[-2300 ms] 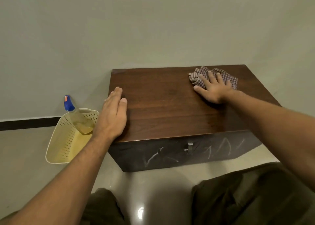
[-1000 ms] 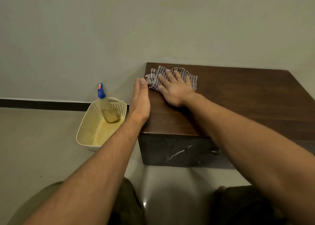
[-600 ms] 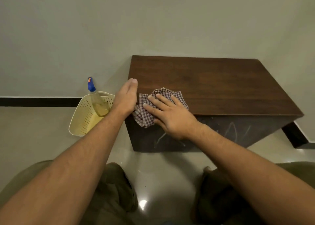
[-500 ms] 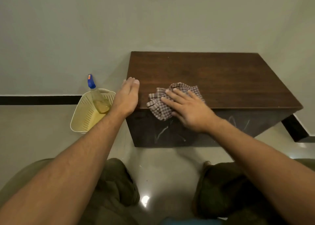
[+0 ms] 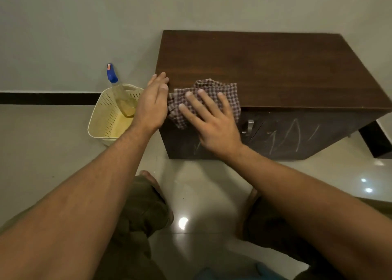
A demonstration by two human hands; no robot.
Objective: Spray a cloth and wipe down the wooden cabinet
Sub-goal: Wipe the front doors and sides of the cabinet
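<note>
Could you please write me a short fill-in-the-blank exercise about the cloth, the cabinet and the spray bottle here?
1. The spray bottle has a ____ nozzle.
2. It stands in a cream basket on the ____ side of the wooden cabinet.
3. The right hand presses a cloth with a ____ pattern.

Missing words: blue; left; checked.

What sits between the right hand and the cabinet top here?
The checked cloth: in the head view the right hand presses it onto the cabinet at its front left edge.
</note>
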